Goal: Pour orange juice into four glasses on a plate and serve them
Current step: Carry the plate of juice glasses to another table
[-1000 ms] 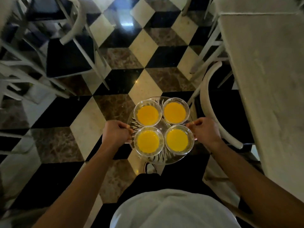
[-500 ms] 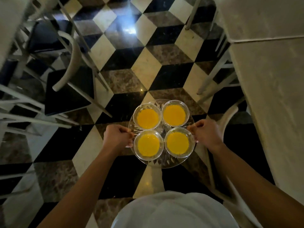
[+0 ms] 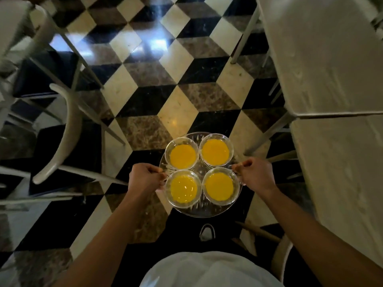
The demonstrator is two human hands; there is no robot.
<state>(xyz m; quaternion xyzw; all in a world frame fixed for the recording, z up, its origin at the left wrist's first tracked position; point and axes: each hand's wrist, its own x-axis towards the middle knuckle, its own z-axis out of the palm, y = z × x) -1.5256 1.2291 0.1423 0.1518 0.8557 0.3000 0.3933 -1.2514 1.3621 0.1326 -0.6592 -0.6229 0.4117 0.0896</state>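
A round cut-glass plate [image 3: 202, 212] is carried level in front of me, above the floor. Several clear glasses full of orange juice stand on it in a square: back left glass [image 3: 182, 155], back right glass [image 3: 216, 152], front left glass [image 3: 183, 189], front right glass [image 3: 220, 186]. My left hand [image 3: 145, 179] grips the plate's left rim. My right hand [image 3: 256, 175] grips its right rim. Both forearms reach in from the bottom corners.
A long pale table [image 3: 331, 100] runs along the right side. White chairs with dark seats [image 3: 62, 131] stand on the left. Between them lies an aisle of black, cream and brown cube-pattern floor tiles [image 3: 165, 79]. Another chair back [image 3: 284, 257] shows at lower right.
The floor pattern and furniture have slid toward me, so I have walked forward along the aisle. The plate stays level in both hands, with the glasses in the same places.
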